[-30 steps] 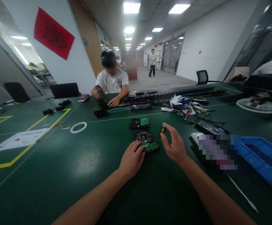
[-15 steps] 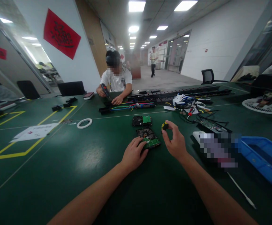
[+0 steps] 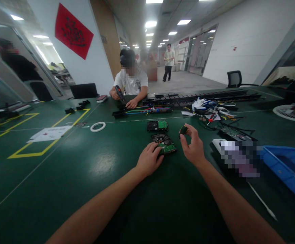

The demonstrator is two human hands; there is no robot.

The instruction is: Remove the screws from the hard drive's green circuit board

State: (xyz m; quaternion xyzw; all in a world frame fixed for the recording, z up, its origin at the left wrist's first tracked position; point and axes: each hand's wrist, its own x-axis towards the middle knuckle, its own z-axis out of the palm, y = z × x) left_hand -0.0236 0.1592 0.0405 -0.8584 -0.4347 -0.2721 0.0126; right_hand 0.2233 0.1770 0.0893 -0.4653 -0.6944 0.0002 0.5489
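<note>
My left hand (image 3: 149, 158) grips the near left edge of a hard drive (image 3: 168, 148), its fingers over the green circuit board and its thumb at the near side. This drive lies on the table at a slant, dark casing toward the far side. Just behind it lies a second hard drive (image 3: 157, 126), black with a green board on its right half. To the right, my right hand (image 3: 194, 145) is raised over the table, pinching a small yellow-and-black object (image 3: 183, 130) between thumb and fingers. The fingers partly cover this object, and its exact kind is unclear.
A blue basket (image 3: 280, 169), a white cable (image 3: 262, 201) and a tangle of gloves (image 3: 200, 104) and wires lie to the right. Left stands a white ring (image 3: 98, 126). Across the green table (image 3: 106, 200), a person (image 3: 130, 83) holds a power drill (image 3: 119, 93).
My view has shifted slightly, moving the scene. The yellow-and-black object has turned in my right fingers, showing a darker side. My left hand stays on the hard drive.
</note>
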